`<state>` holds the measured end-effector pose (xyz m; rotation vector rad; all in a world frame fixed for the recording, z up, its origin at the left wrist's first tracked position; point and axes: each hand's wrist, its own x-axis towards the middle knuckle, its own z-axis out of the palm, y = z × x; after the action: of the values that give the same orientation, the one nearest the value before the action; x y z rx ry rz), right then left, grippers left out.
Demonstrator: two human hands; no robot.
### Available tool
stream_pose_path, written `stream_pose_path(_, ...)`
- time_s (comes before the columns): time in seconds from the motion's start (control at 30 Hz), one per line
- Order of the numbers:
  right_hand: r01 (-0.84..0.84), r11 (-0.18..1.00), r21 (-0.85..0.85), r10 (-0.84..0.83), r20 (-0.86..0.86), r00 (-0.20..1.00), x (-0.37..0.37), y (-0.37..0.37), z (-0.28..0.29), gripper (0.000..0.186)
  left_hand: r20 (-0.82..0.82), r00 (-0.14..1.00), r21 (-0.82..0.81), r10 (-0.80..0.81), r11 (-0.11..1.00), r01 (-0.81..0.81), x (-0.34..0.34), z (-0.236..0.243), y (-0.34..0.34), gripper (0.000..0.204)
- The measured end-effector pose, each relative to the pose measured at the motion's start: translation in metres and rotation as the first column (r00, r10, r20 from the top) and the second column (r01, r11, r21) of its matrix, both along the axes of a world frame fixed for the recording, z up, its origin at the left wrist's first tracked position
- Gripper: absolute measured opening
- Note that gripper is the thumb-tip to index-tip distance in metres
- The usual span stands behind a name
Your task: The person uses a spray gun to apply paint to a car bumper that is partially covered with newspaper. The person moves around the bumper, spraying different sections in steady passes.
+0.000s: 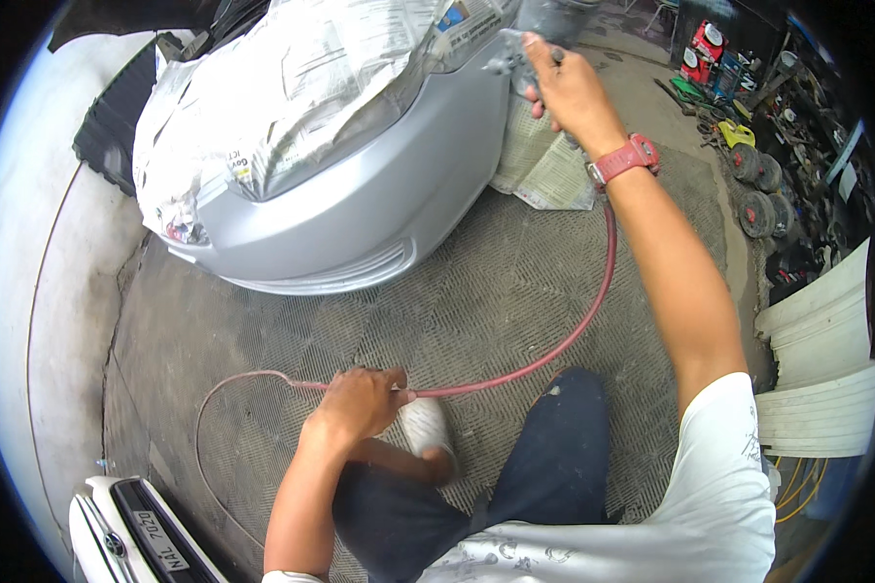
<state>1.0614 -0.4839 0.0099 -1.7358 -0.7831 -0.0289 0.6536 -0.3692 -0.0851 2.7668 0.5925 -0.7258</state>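
Observation:
My right hand, with a red watch on the wrist, is raised at the upper right and wrapped round a grey paint spray gun with a dark cup on top. The gun is near the right end of a silver car bumper. Newspaper sheets cover the car above that bumper. Down at the lower middle, my left hand is closed around a red air hose. The hose curves up towards my right forearm, which hides its upper end.
A white car front stands at the lower left, by a pale wall. Along the right lie tools, red jacks and round weights, with white panels nearer. A newspaper sheet hangs beside the bumper. The floor is ridged.

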Motion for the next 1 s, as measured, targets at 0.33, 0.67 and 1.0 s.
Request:
stream_pose_path(0.33,-0.189,0.982,0.022,0.190,-0.153,0.970,0.014,0.007,0.035,0.074,0.368,0.892,-0.472,0.264,0.879,-0.066,0.035,-0.072,0.054,0.035)
stream_pose_path(0.67,0.229,0.968,-0.107,-0.237,-0.073,0.969,0.106,0.018,0.048,0.071,0.264,0.896,-0.612,0.356,0.780,-0.130,0.132,-0.145,0.047,0.035)
stream_pose_path(1.0,-0.055,0.998,-0.023,0.052,-0.129,0.990,0.154,-0.004,0.036,0.074,-0.066,0.921,-0.747,0.383,0.593,-0.301,0.218,-0.182,0.050,0.065)
